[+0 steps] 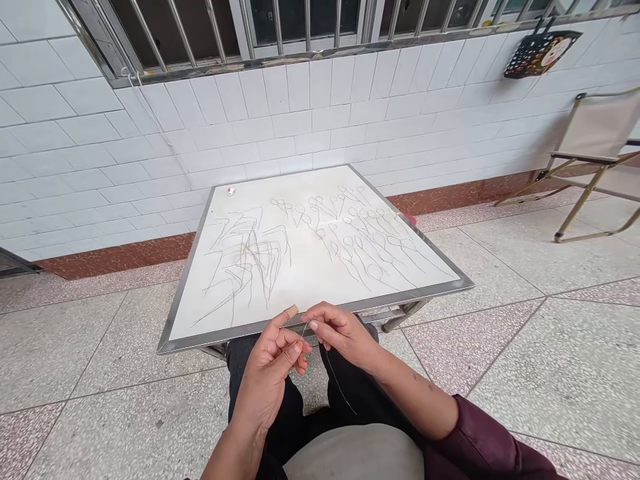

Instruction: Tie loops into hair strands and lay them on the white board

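Over the near edge of the table, my left hand (267, 373) and my right hand (347, 337) are close together. Each pinches a thin wire (341, 387) between thumb and fingers. A short stretch of the wire runs between the hands, and its loose end hangs below my right hand over my lap. Tan tape (291, 311) wraps my left index fingertip, which points up off the wire. Bent wires (270, 260) lie crossed on the left of the white tabletop (305, 287). Several wires with round loops (375, 272) are spread over its right side.
A small white and red object (231, 191) sits at the table's far left corner. The metal table rim (440, 289) is just beyond my hands. Behind stands a tiled wall (285, 127) with a barred window. At right are a folding chair (595, 133) and a hanging bag (540, 53).
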Available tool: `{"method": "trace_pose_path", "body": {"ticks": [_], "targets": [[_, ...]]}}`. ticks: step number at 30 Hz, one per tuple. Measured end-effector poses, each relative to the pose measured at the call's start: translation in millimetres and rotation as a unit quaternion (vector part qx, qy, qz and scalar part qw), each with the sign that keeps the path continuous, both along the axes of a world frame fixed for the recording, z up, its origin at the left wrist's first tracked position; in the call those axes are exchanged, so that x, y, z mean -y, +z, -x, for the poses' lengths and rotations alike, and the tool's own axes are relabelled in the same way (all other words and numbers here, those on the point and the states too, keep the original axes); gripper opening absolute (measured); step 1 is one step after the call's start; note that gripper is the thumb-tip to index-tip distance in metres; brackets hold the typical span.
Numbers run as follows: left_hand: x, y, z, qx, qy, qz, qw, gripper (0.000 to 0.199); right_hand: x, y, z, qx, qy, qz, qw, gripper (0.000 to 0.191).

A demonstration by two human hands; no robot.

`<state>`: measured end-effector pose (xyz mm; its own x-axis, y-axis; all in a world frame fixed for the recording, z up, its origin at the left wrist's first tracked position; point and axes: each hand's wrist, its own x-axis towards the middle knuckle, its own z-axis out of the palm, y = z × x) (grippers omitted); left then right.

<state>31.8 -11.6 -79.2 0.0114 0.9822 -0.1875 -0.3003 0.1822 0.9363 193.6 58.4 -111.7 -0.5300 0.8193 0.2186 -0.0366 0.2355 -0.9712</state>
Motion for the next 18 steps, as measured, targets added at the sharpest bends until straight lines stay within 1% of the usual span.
{"method": "trace_pose_path", "body": {"ticks": [4,6,9,13,18], "targets": [[0.6,-0.2,-2.1,0.007,0.001,0.015,1.0,0.058,-1.9,-1.3,0.3,-0.01,0.017,0.037,0.999,0.023],[1.0,-0.4,-1.2,0.015,-0.012,0.021,1.0,0.057,-4.2,-2.2,-2.8,-0.012,0.021,0.046,0.999,0.024],[1.2,-0.7,1.0,0.015,-0.044,0.03,0.998,0.058,-7.8,-2.0,-9.2,-0.005,0.026,0.017,0.999,0.024],[0.8,-1.0,3.1,-0.011,-0.061,0.033,0.998,0.061,-10.5,0.6,-15.4,0.008,0.036,-0.043,0.998,0.026],[2.8,0.3,8.5,-0.013,-0.078,0.05,0.996,0.058,-11.4,4.1,-18.3,0.01,0.025,-0.052,0.998,0.026]]}}
